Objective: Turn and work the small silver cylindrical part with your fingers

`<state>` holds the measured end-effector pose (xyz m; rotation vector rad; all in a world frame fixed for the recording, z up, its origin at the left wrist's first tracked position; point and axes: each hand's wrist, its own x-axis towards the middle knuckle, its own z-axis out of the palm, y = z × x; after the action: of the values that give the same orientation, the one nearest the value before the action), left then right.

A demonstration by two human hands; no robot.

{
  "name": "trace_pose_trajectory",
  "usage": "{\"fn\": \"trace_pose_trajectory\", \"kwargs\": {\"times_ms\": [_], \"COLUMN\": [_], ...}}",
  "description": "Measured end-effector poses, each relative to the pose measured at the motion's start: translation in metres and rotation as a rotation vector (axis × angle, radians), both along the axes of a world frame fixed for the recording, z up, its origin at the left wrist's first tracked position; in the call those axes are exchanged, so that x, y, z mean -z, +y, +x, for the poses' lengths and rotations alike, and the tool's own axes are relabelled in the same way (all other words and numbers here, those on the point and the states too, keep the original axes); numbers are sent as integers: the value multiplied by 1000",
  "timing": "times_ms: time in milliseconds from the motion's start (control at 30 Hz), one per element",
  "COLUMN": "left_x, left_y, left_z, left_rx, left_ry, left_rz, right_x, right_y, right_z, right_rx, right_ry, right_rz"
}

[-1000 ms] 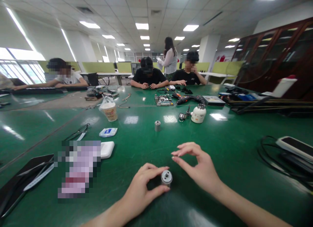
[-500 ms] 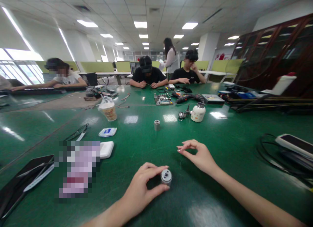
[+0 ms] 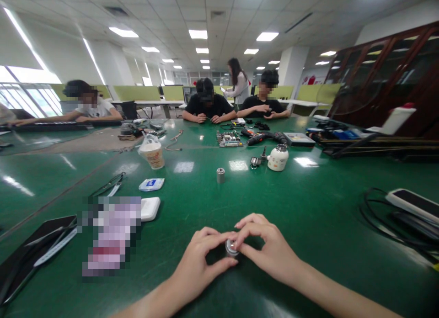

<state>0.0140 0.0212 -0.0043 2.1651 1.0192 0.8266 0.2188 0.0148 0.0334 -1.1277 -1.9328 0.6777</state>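
Currently, left fingers [image 3: 224,264] are gripping a metal cylinder [image 3: 231,251]; right fingers [image 3: 248,251] are covering its top, leaving their grip and progress unclear.

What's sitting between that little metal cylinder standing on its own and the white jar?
Some small metal parts, close beside the white jar and farther from the lone metal cylinder. The head view shows this, but they're too small to identify.
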Motion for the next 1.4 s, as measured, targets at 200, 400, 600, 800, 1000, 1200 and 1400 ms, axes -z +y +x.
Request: {"fn": "trace_pose_trajectory", "kwargs": {"times_ms": [200, 400, 600, 800, 1000, 1200, 1400], "left_x": [1, 0, -1, -3, -4, -2, -2], "left_y": [-1, 0, -1, -1, -2, -2, -2], "left_z": [0, 0, 0, 0, 0, 0, 1], "left_rx": [-29, -10, -15, -30, -33, -24, -25], "left_ry": [47, 7, 17, 26, 26, 20, 16], "left_rz": [7, -11, -23, -44, -37, -22, -8], "right_x": [0, -2, 1, 29, 29, -3, -4], "right_y": [0, -4, 12, 59, 60, 14, 1], "right_z": [5, -1, 7, 54, 57, 13, -2], "right_rx": [172, 16, 91, 204, 225, 63, 22], "right_ry": [109, 41, 149, 85, 99, 94, 14], "right_rz": [96, 67, 120, 25, 17, -33, -15]}}
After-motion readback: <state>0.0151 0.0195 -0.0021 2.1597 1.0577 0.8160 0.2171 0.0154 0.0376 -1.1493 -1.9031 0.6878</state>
